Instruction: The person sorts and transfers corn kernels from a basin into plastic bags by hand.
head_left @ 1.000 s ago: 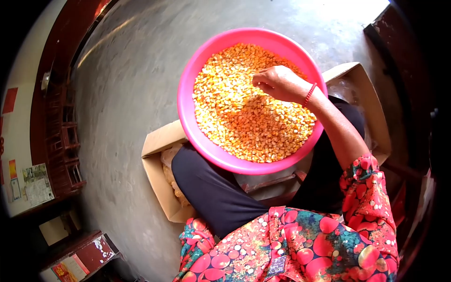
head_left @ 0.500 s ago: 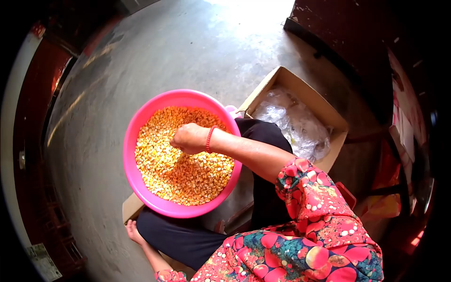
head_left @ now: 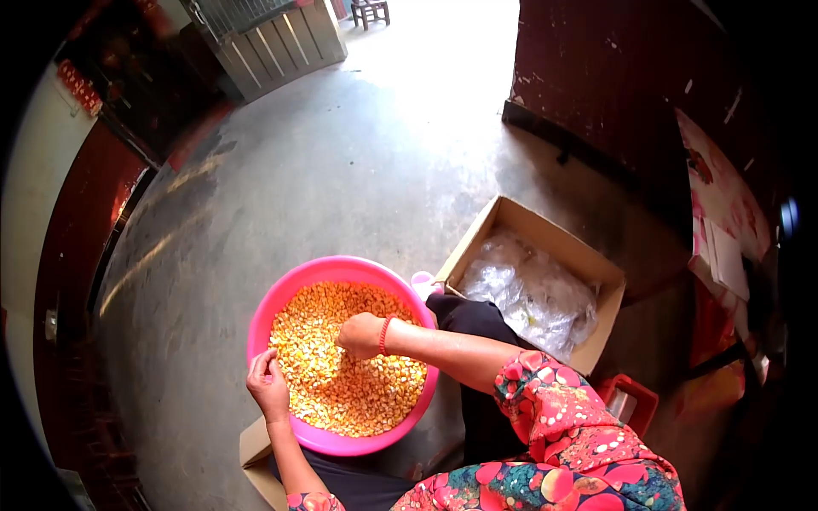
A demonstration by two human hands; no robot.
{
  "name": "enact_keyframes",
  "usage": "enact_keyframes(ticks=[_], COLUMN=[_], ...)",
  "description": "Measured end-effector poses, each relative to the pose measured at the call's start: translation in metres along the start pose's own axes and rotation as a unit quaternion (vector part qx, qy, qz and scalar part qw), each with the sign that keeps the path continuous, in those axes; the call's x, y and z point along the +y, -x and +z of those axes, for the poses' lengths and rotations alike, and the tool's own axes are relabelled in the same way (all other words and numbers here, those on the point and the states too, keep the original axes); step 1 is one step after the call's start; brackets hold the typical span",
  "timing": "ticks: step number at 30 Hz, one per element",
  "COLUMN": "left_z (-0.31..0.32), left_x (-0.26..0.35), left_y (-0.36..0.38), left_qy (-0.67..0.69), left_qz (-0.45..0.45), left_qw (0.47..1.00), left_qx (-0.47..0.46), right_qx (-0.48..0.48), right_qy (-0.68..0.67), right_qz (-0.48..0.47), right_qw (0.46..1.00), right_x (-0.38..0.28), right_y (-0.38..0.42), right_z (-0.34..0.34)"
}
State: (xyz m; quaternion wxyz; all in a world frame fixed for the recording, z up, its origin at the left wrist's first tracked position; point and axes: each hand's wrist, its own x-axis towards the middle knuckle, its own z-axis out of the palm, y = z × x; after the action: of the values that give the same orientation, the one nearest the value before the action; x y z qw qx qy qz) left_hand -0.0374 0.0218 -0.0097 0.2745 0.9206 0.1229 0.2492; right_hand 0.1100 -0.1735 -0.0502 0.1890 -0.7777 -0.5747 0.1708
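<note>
A pink basin (head_left: 259,311) holds a broad heap of yellow corn kernels (head_left: 375,409). Over the middle of the heap is my right hand (head_left: 362,335), a red bracelet on its wrist. Its fingers are curled down at the kernels, and whatever they grip is hidden. At the basin's left rim my left hand (head_left: 269,387) is raised, with thumb and fingertips pinched together. Anything between those fingertips is too small to make out.
Right of the basin stands an open cardboard box (head_left: 599,341) with clear plastic bags (head_left: 532,294) inside. A red container (head_left: 641,407) sits by my right sleeve. Another cardboard piece (head_left: 254,441) lies below the basin. Further off are a grey panelled gate (head_left: 285,47) and a small stool (head_left: 370,12).
My left hand has come up from beside my leg to the basin's left rim. The right hand stays over the corn. The view has tilted up, so the basin sits lower in the picture.
</note>
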Motion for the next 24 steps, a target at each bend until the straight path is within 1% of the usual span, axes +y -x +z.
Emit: enact_keyframes(ticks=[1, 2, 4, 5, 6, 8, 9, 10, 12, 13, 14, 16, 18, 20, 21, 22, 24], left_z=[0.004, 0.005, 0.006, 0.007, 0.010, 0.015, 0.014, 0.014, 0.014, 0.016, 0.014, 0.009, 0.011, 0.015, 0.017, 0.017, 0.017], left_x=[-0.001, 0.001, 0.002, -0.006, -0.012, -0.017, -0.013, -0.014, -0.022, -0.024, -0.021, -0.013, -0.010, -0.014, -0.011, -0.010, -0.001], left_y=[-0.005, -0.008, -0.010, -0.008, -0.005, -0.001, 0.000, 0.002, 0.008, 0.011, 0.011, 0.007, 0.005, 0.006, 0.007, 0.007, 0.006], left_qy=[-0.007, -0.004, 0.045, 0.050, 0.051, -0.015, 0.033, 0.034, -0.086, -0.091, -0.091, -0.028, -0.015, 0.031, 0.056, 0.055, 0.092], left_qz=[-0.001, -0.001, -0.058, -0.106, -0.109, -0.050, -0.066, -0.067, -0.031, -0.013, -0.015, -0.071, -0.067, -0.088, -0.067, -0.068, -0.108], left_qw=[1.000, 1.000, 0.997, 0.991, 0.991, 0.995, 0.992, 0.992, 0.972, 0.976, 0.977, 0.967, 0.970, 0.971, 0.976, 0.976, 0.966], left_qx=[-0.016, -0.009, -0.017, -0.058, -0.055, -0.081, -0.106, -0.104, -0.218, -0.196, -0.194, -0.242, -0.234, -0.221, -0.197, -0.197, -0.215], right_qx=[-0.007, -0.013, -0.016, -0.018, -0.011, -0.005, -0.014, -0.022, -0.014, -0.005, -0.007, -0.007, -0.002, 0.002, 0.002, 0.005, 0.006], right_qy=[0.006, 0.017, 0.015, 0.018, 0.017, 0.019, 0.017, 0.015, 0.021, 0.026, 0.027, 0.017, 0.024, 0.001, 0.000, 0.007, 0.008], right_qz=[0.002, -0.004, -0.006, -0.008, -0.011, -0.014, -0.020, -0.026, -0.020, -0.014, -0.016, -0.011, -0.005, -0.031, -0.031, -0.041, -0.047], right_qw=[1.000, 1.000, 1.000, 1.000, 1.000, 1.000, 1.000, 0.999, 0.999, 1.000, 0.999, 1.000, 1.000, 1.000, 1.000, 0.999, 0.999], right_x=[0.000, -0.002, -0.005, -0.005, -0.006, -0.007, -0.006, -0.006, -0.007, -0.007, -0.007, -0.007, -0.006, -0.004, -0.004, -0.004, -0.006], right_y=[-0.002, -0.002, -0.003, -0.003, -0.003, -0.004, -0.004, -0.004, -0.005, -0.005, -0.004, -0.002, -0.002, 0.000, 0.000, -0.002, -0.002], right_z=[0.001, 0.001, 0.001, 0.001, 0.002, 0.001, 0.000, -0.001, 0.002, 0.003, 0.002, 0.000, 0.002, 0.001, 0.000, -0.001, -0.003])
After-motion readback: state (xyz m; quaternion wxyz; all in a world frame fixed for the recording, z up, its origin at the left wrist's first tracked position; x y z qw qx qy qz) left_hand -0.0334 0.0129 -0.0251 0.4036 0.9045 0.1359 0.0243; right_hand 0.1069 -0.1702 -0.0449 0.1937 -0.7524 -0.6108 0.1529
